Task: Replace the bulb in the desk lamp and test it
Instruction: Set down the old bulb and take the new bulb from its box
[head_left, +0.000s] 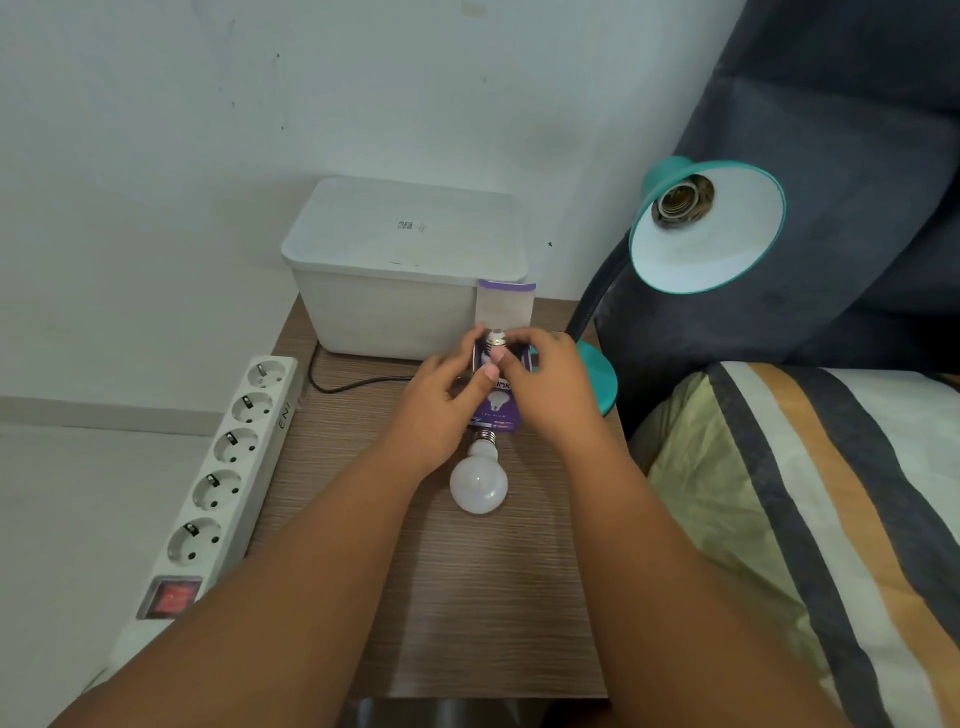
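A purple bulb box (498, 402) lies on the wooden table (467, 597), its top flap open. My left hand (441, 400) grips the box's left side. My right hand (550, 384) pinches the metal screw base of a bulb (495, 339) that sticks out of the box's open end. A second white bulb (479, 480) lies loose on the table just in front of the box. The teal desk lamp (711, 228) stands at the right, its shade tilted toward me and its socket (680, 200) holding nothing.
A white lidded bin (405, 270) stands behind the box against the wall. A white power strip (218, 467) with a red switch leans along the table's left edge. A black cord (353, 384) runs across the table. A bed with a striped cover (810, 493) is at the right.
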